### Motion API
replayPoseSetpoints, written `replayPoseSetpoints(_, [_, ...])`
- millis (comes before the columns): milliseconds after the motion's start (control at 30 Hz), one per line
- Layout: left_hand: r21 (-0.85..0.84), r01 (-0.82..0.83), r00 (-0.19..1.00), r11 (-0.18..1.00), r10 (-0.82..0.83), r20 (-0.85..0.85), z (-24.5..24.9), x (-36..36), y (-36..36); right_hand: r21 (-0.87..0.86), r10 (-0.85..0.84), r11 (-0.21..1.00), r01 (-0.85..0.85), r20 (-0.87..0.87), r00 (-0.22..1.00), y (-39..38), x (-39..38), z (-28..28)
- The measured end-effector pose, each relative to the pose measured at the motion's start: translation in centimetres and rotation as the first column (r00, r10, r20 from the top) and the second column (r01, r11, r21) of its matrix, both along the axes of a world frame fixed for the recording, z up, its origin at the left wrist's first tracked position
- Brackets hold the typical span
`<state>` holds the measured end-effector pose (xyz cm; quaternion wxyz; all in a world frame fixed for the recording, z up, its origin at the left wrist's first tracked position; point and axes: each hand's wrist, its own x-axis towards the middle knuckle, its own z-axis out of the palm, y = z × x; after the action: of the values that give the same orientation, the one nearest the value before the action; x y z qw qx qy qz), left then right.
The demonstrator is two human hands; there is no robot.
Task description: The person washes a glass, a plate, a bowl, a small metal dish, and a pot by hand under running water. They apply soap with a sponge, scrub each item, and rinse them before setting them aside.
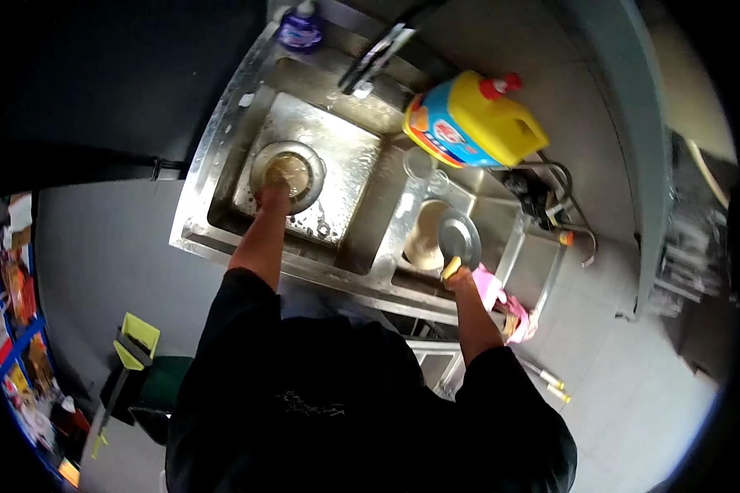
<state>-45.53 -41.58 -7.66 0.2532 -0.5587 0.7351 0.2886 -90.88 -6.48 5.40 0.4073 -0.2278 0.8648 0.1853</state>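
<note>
In the left basin of the steel sink [362,283], my left hand [275,191] reaches into a round metal bowl [311,158] with cloudy liquid in it; its fingers are hard to make out. My right hand [460,278] is closed at the front of the right basin, on a yellow sponge [451,267]. A round metal lid or dish [459,238] touches the sponge, just beyond that hand. Behind the dish, a pale, beige round thing [423,237] lies in the right basin. Clear containers [419,163] stand behind it.
A large yellow jug [485,123] with a red cap lies behind the right basin. The black faucet [386,49] hangs over the left basin. A purple bottle [299,31] stands at the back left corner. Pink cloth or gloves [514,316] hang at the right front edge.
</note>
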Motion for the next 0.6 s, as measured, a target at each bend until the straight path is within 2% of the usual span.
replayPoseSetpoints(33, [0.05, -0.037, 0.998, 0.998, 0.034, 0.056, -1.1, -0.5, 0.1, 0.136, 0.16, 0.979, -0.154, -0.035, 0.987, -0.7, 1.1, 0.2])
replayPoseSetpoints(67, [0.099, -0.179, 0.98, 0.979, 0.168, 0.109, -2.1, -0.9, 0.1, 0.219, 0.229, 0.951, -0.217, -0.034, 0.973, -1.7, 2.1, 0.5])
replayPoseSetpoints(133, [0.154, -0.499, 0.86, 0.853, 0.464, 0.214, -4.2, -1.6, 0.0, 0.362, 0.256, 0.911, -0.195, -0.127, 0.958, -1.3, 1.9, -3.1])
replayPoseSetpoints(167, [0.151, -0.62, 0.777, 0.77, 0.575, 0.257, -5.4, -1.7, 0.1, 0.184, 0.094, 0.98, -0.077, -0.085, 0.992, 4.4, -2.7, -10.7])
replayPoseSetpoints(200, [0.139, -0.727, 0.68, 0.672, 0.678, 0.279, -7.4, -1.7, 0.3, 0.292, 0.105, 0.954, -0.063, -0.129, 0.986, -3.5, 4.6, -0.6])
replayPoseSetpoints(267, [0.104, -0.913, 0.408, 0.395, 0.875, 0.26, -12.8, -1.6, 0.9, 0.406, 0.186, 0.906, -0.121, -0.124, 0.975, 1.0, 0.1, -8.5])
replayPoseSetpoints(300, [0.072, -0.971, 0.24, 0.229, 0.944, 0.227, -16.1, -1.5, 1.2, 0.358, 0.168, 0.928, -0.105, -0.148, 0.975, -0.5, 1.1, -8.0])
replayPoseSetpoints(333, [0.09, -0.996, 0.012, -0.001, 0.989, 0.149, -21.0, -0.9, 2.4, 0.315, 0.142, 0.945, -0.084, -0.167, 0.976, -1.2, 2.4, -7.0])
replayPoseSetpoints(400, [0.179, -0.97, -0.165, -0.168, 0.986, 0.029, -22.4, 0.5, 3.6, 0.265, 0.109, 0.962, -0.058, -0.182, 0.977, -2.7, 4.8, -6.0])
replayPoseSetpoints(467, [0.288, -0.957, -0.07, -0.043, 0.994, -0.085, -17.4, 1.9, 2.9, 0.263, 0.103, 0.963, -0.055, -0.171, 0.98, -3.2, 5.2, -7.2])
replayPoseSetpoints(567, [0.282, -0.921, 0.251, 0.268, 0.963, -0.096, -18.3, 1.9, 2.8, 0.254, 0.098, 0.965, -0.058, -0.146, 0.984, -3.2, 5.4, -9.3])
replayPoseSetpoints(600, [0.437, -0.873, 0.116, 0.216, 0.963, -0.244, -18.6, 1.7, 3.1, 0.251, 0.097, 0.966, -0.059, -0.142, 0.985, -3.1, 5.3, -9.8])
